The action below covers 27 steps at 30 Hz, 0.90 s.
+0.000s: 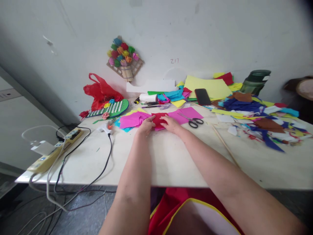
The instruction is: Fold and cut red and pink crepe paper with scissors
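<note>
A red paper piece [159, 119] lies at the middle of the table, over pink paper. My left hand [146, 125] touches its left edge, fingers closed together at the paper. On its right side rests my right hand [170, 124], with fingers spread on the red surface. Pink sheets [133, 120] overlap blue and yellow ones left of my hands. Another pink sheet [190, 113] extends to the right, and black-handled scissors [195, 122] lie across it.
Left are a red bag [100, 89], a glue gun [105, 128] and a power strip [56, 151] with cables. Right are a phone [202, 97], a wooden stick [226, 145], paper scraps [269, 125] and a green bottle [254, 83]. Pens [151, 104] lie behind.
</note>
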{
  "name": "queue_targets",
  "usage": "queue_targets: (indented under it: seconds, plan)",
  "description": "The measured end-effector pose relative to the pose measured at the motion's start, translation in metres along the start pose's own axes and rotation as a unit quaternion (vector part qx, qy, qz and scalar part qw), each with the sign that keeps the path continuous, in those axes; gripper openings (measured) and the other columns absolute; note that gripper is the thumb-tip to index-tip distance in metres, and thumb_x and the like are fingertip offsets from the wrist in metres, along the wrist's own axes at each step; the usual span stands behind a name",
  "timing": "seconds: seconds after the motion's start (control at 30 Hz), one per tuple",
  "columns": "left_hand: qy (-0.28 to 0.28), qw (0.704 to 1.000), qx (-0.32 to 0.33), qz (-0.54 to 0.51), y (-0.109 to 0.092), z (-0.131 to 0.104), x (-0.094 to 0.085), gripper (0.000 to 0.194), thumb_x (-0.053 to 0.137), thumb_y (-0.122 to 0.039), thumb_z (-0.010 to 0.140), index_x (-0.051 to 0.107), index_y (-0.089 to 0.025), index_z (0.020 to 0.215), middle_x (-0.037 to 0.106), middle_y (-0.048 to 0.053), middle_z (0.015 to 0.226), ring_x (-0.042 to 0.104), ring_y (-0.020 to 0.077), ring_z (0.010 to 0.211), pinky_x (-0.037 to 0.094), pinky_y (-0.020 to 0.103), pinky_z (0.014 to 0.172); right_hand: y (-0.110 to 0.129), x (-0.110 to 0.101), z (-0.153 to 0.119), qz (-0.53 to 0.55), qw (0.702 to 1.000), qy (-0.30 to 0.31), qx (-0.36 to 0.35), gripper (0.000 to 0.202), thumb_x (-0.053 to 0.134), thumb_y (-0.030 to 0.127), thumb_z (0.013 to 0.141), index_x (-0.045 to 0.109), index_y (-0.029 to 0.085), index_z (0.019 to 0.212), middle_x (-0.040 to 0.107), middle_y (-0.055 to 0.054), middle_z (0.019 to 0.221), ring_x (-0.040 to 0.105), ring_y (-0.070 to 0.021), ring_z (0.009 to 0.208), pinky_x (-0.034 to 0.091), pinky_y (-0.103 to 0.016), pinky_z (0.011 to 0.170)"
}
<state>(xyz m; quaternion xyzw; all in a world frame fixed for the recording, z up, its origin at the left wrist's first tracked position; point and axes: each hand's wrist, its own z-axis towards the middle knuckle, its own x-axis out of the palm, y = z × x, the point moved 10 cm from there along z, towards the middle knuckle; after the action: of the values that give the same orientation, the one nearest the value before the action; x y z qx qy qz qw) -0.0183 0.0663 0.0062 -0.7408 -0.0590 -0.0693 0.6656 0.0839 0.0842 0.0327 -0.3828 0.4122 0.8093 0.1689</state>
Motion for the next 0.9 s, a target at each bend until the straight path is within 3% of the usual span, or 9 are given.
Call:
queue_targets:
  seconds: [0.1,0.3,0.5,0.7,0.9]
  plan:
    - [-0.001,1.0,0.0,-0.009,0.001,0.001,0.0,0.084,0.047,0.007,0.054,0.03,-0.01,0.135,0.064,0.009,0.089,0.057,0.0114,0.064,0.046,0.023,0.06,-0.006,0.007,-0.001,-0.069,0.996,0.049,0.03,0.051,0.048,0.032,0.081,0.043,0.015,0.129,0.036,-0.011,0.138,0.021,-0.026,0.131,0.021,-0.043,0.105]
    - [-0.014,1.0,0.008,0.009,0.0,0.001,-0.003,0.082,0.048,0.006,0.055,0.034,-0.012,0.133,0.064,0.006,0.08,0.055,0.0088,0.058,0.044,0.021,0.056,-0.015,0.022,-0.007,-0.129,0.977,0.143,0.089,0.066,0.031,0.053,0.084,0.021,0.021,0.14,0.013,-0.003,0.147,0.004,-0.0264,0.134,0.005,-0.05,0.106]
    - [-0.048,0.997,0.031,0.047,-0.002,0.005,-0.01,0.071,0.053,0.001,0.059,0.042,-0.011,0.129,0.065,0.005,0.076,0.055,0.0094,0.055,0.046,0.022,0.055,-0.017,0.025,-0.009,-0.142,0.973,0.148,0.106,0.067,0.026,0.058,0.083,0.023,0.022,0.14,0.012,-0.005,0.147,0.002,-0.0273,0.134,0.002,-0.051,0.105]
    - [-0.136,0.985,0.054,0.093,0.001,0.014,-0.026,0.056,0.058,-0.002,0.062,0.053,-0.009,0.117,0.066,0.007,0.084,0.06,0.0127,0.07,0.049,0.023,0.066,-0.014,0.025,-0.011,-0.151,0.97,0.156,0.108,0.071,0.023,0.06,0.082,0.023,0.019,0.14,0.01,-0.005,0.147,0.0,-0.0287,0.134,0.001,-0.051,0.105]
    - [-0.15,0.981,0.053,0.11,0.001,0.02,-0.03,0.067,0.056,0.002,0.061,0.045,-0.012,0.125,0.063,0.011,0.101,0.059,0.0176,0.089,0.048,0.022,0.069,-0.012,0.024,-0.013,-0.166,0.966,0.164,0.11,0.071,0.021,0.059,0.083,0.021,0.017,0.14,0.008,-0.005,0.147,0.0,-0.0288,0.134,0.001,-0.051,0.105]
